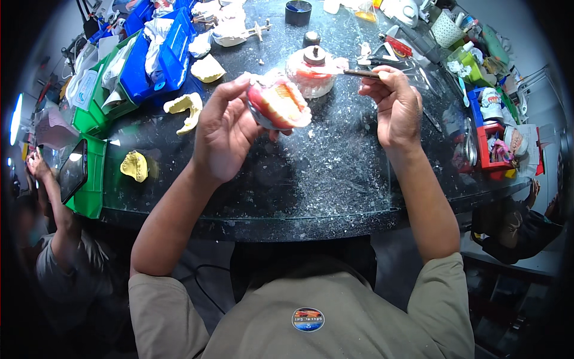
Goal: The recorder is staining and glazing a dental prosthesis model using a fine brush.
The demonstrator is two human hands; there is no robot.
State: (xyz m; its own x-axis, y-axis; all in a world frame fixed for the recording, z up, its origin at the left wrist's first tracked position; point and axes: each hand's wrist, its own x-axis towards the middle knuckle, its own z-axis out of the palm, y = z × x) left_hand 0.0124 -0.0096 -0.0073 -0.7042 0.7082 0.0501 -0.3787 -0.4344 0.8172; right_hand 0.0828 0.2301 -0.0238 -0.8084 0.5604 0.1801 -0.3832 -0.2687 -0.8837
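My left hand (222,136) grips a dental model (270,107) coated with red-pink wax, its lit face turned right. In my right hand (399,110) a thin dark-handled wax knife (362,74) is held between thumb and fingers. The knife's pale blade points left, close to the top of a round glass spirit lamp (315,88) with a metal neck. I cannot make out a flame, nor whether the blade touches the lamp. A small dark cap (311,39) stands just behind the lamp.
Yellowish plaster casts (134,166) lie at left, near blue bins (173,57) and green bins (89,182) with a phone (74,170). Hand tools (397,48) lie at far right, beyond a red bin (493,157). Other people sit at both sides.
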